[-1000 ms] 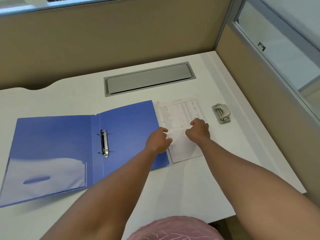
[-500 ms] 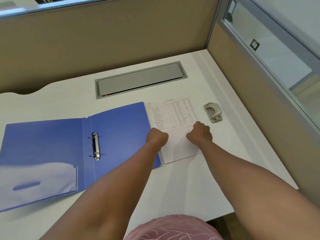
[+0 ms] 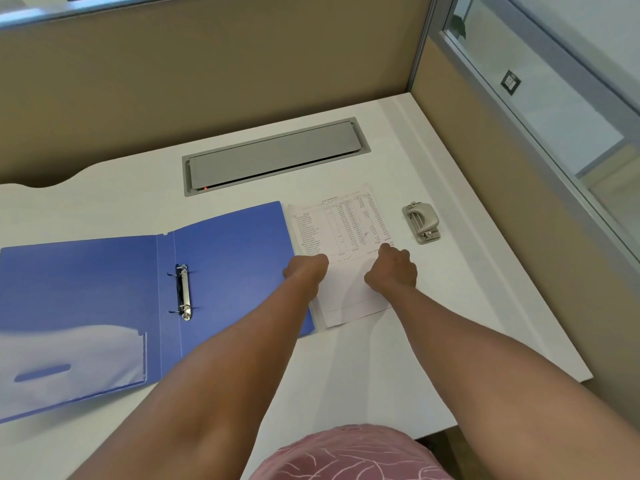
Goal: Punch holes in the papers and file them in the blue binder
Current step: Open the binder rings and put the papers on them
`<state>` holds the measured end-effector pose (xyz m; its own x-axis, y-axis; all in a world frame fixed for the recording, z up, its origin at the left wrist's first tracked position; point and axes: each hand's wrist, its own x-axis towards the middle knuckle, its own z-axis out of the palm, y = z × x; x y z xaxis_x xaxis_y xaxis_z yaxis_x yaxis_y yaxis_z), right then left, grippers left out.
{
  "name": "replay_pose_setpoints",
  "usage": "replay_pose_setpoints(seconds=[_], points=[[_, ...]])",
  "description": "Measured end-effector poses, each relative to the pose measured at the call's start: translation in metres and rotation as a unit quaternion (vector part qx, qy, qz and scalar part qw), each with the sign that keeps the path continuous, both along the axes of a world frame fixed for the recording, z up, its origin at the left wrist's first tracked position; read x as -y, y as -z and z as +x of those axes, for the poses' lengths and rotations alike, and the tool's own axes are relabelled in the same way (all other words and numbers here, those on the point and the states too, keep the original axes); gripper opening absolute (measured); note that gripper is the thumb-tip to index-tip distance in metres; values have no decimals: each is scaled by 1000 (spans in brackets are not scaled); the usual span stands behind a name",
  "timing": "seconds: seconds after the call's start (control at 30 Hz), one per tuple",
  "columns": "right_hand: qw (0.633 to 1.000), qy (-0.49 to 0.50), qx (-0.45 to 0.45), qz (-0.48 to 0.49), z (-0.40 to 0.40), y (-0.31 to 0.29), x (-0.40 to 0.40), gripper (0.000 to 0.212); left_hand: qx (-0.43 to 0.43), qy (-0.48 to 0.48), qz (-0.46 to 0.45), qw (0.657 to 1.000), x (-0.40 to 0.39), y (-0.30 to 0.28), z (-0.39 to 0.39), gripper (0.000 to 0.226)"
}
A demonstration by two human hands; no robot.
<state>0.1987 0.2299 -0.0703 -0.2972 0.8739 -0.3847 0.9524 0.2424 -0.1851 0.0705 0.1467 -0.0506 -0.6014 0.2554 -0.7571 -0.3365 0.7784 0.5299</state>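
Pink garment (image 3: 349, 455): at the near edge of the view, below the counter's front edge.
Counter (image 3: 346, 375): white, carries all the things.
Blue binder (image 3: 104, 299): lies open and flat on the left; metal ring mechanism (image 3: 183, 292) along the spine; clear pocket (image 3: 69, 358) on the left inner cover.
Left hand (image 3: 306, 270): fingers curled down onto the papers' left edge, at the binder's right edge; whether it pinches the sheet or only presses, I cannot tell.
Right hand (image 3: 393, 270): knuckles up, fingers curled under onto the papers' right side; its hold also cannot be told.
Papers (image 3: 341, 237): printed table sheet, flat on the counter just right of the binder, between both hands.
Hole punch (image 3: 420, 222): grey, right of the papers, apart from them.
Cable tray lid (image 3: 273, 157): grey, set in the counter farther back.
Partition (image 3: 207, 81): tan wall behind.
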Motion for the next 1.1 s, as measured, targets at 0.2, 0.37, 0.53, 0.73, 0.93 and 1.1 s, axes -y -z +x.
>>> replay_pose_setpoints(seconds=[0.2, 0.37, 0.53, 0.73, 0.93, 1.1], points=[[1000, 1, 2, 9, 0, 1, 0, 44, 7, -37, -4, 999, -1, 8, -2, 45], [1000, 4, -1, 10, -1, 1, 0, 45, 25, -59, 36, 997, -2, 12, -1, 34], [1000, 8, -8, 9, 0, 2, 0, 44, -9, -22, 49, 999, -3, 17, 2, 36], [1000, 15, -15, 5, 2, 2, 0, 43, -26, -5, 92, 995, -3, 23, 5, 36], [998, 49, -38, -20, 2, -2, -6, 45, -37, -8, 135, 990, 1, 21, 7, 33], [989, 99, -107, -27, 0, -8, -14, 49, -32, 9, 171, 985, 2, 16, 0, 31]])
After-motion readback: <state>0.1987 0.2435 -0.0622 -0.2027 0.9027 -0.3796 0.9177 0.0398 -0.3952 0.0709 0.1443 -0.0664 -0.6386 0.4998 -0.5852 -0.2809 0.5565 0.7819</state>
